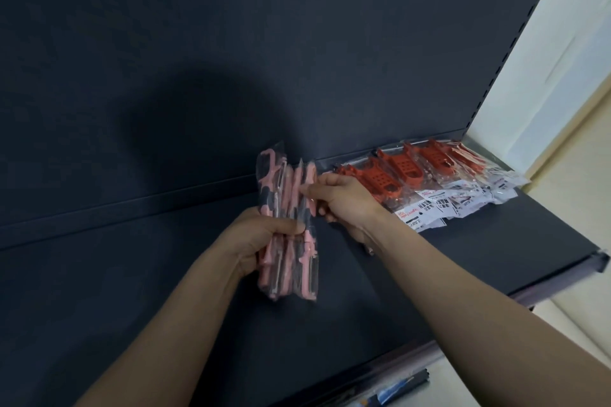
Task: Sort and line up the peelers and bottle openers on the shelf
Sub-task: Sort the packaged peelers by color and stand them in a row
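My left hand [264, 238] grips a bundle of pink peelers in clear plastic packs [287, 195], held upright above the dark shelf [165, 274]. My right hand [344, 198] pinches the right edge of that bundle near its top, thumb and fingers on one pack. To the right, a row of red-orange bottle openers in clear packs with white labels [429, 178] lies overlapped along the back of the shelf, reaching the right end.
The shelf's dark back panel [231, 59] rises behind. A slotted upright [529, 26] marks the right end, with a pale wall beyond. The shelf's front edge [413, 353] runs diagonally at lower right, with a lower shelf's items below it.
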